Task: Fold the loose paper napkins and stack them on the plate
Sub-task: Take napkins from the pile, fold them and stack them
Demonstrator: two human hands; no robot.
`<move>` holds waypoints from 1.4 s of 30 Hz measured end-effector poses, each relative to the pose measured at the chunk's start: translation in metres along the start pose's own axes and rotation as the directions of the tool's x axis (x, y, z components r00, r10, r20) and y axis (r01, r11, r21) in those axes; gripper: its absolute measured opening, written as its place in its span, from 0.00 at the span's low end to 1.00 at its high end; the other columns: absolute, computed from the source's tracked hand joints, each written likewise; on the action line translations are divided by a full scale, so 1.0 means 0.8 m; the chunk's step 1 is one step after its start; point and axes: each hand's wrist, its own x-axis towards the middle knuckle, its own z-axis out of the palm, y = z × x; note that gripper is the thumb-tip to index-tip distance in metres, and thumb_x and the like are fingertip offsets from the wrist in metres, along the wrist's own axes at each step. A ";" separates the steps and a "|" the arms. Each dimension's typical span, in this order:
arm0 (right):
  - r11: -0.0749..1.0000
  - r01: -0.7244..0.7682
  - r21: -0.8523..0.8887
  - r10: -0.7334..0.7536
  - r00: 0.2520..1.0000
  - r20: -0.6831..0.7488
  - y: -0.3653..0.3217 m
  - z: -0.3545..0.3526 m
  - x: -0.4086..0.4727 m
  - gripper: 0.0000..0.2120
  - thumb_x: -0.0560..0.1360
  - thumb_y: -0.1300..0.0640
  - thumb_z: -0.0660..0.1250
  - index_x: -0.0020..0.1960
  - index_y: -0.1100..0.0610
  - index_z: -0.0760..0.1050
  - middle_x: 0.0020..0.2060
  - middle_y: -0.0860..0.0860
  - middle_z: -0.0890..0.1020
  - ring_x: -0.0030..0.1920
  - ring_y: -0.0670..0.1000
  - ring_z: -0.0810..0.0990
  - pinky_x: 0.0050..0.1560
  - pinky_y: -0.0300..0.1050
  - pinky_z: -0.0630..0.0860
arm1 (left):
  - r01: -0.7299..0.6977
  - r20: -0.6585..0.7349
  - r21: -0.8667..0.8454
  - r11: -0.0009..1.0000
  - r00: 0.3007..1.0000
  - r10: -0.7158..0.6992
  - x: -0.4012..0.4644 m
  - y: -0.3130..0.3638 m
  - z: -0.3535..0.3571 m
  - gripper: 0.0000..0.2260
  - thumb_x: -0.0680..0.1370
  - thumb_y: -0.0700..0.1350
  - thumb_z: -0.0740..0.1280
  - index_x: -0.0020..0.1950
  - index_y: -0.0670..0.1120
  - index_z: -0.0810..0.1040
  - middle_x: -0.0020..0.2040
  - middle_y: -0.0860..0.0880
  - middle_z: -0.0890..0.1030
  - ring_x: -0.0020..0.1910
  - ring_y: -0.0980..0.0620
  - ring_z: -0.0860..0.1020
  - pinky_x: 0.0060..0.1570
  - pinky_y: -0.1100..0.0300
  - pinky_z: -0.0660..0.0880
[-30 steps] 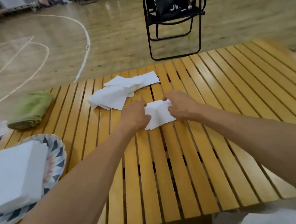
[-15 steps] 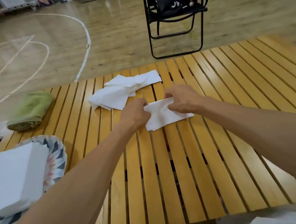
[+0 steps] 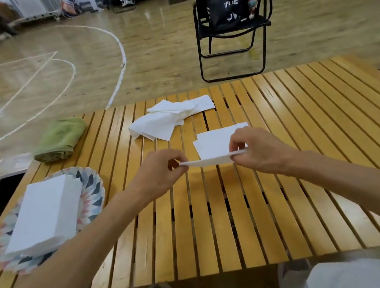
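Napkin [image 3: 212, 149] hangs mid-fold above the desk [image 3: 308, 150], right of the plate [image 3: 91, 183]; left hand [image 3: 161, 172] and right hand [image 3: 256, 151] pinch opposite ends, likely to align edges.

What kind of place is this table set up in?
Most likely an indoor sports hall: a glossy wooden floor with painted court lines, and a folding chair standing beyond the slatted table.
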 end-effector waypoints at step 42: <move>0.965 -0.172 -0.200 0.184 0.982 0.046 0.031 0.053 0.033 0.10 0.79 0.51 0.67 0.58 0.52 0.77 0.57 0.50 0.75 0.56 0.52 0.75 0.56 0.50 0.77 | 0.220 -0.134 0.074 0.973 0.969 -0.208 0.061 0.013 0.103 0.03 0.80 0.44 0.68 0.50 0.48 0.81 0.53 0.50 0.77 0.52 0.50 0.76 0.54 0.52 0.76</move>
